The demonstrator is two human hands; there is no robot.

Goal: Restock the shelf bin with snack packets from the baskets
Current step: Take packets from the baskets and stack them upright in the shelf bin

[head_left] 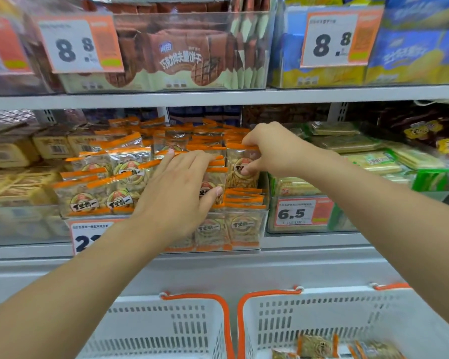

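1. An upright snack packet (243, 169) is pinched by the right hand (271, 149) at the right end of the shelf bin (244, 229).
2. The left hand (178, 193) is laid flat, fingers straight, on the packets left of that one.
3. The bin is packed to its rim; little free room is seen.
4. Below the bin, two white baskets (166, 325) are cut off by the frame edge; a few packets lie in the right one.
5. The price tag (88, 237) on the bin is partly hidden by the left forearm.
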